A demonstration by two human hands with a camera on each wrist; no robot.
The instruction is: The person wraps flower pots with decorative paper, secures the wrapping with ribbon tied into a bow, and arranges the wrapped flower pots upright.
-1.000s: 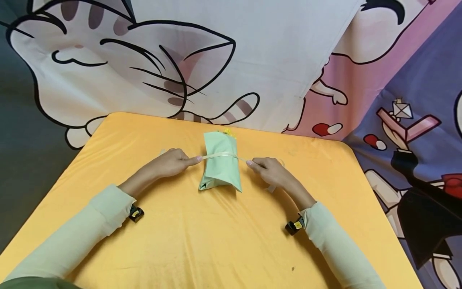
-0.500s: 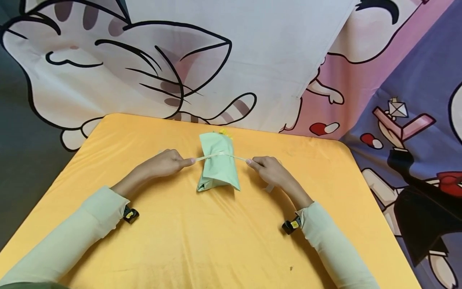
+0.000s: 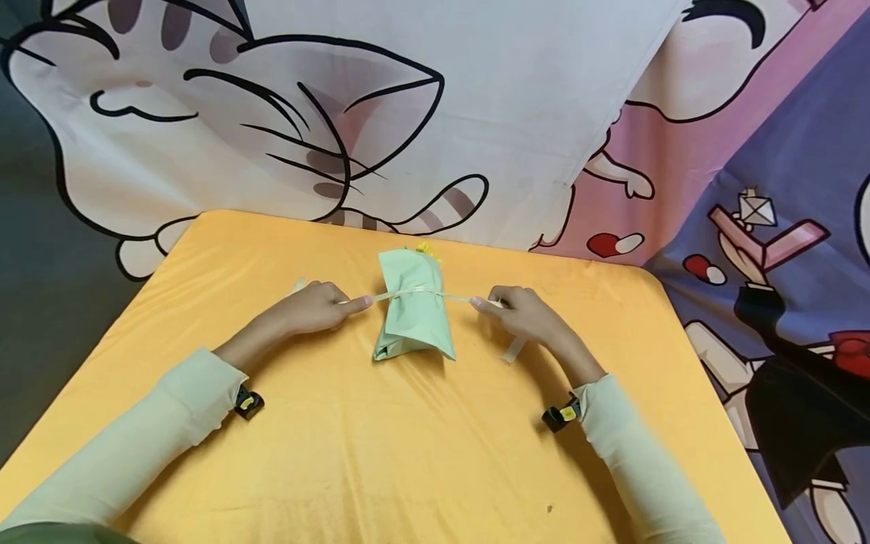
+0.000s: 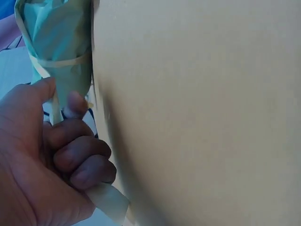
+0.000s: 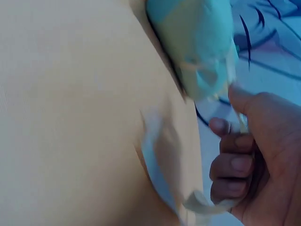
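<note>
A bouquet wrapped in pale green paper (image 3: pixel 416 321) lies on the yellow-covered table, with a yellow flower tip (image 3: pixel 424 248) showing at its far end. A cream ribbon (image 3: pixel 414 290) goes across its middle and stretches out to both sides. On the left, my left hand (image 3: pixel 313 308) pinches one ribbon end, its other fingers curled in the left wrist view, where a loose tail (image 4: pixel 109 202) hangs below. My right hand (image 3: pixel 523 311) pinches the other end; in the right wrist view its ribbon tail (image 5: pixel 157 165) trails over the cloth, somewhat blurred.
The yellow tablecloth (image 3: pixel 340 446) covers the table up to its back edge. Behind stands a cloth backdrop (image 3: pixel 530 98) printed with cartoon figures. A small dark speck (image 3: pixel 550 508) lies on the cloth near the front right.
My right hand has shifted slightly right and away from the bouquet, with more ribbon showing between them. The left hand has drawn a little to the left. The bouquet stays in place.
</note>
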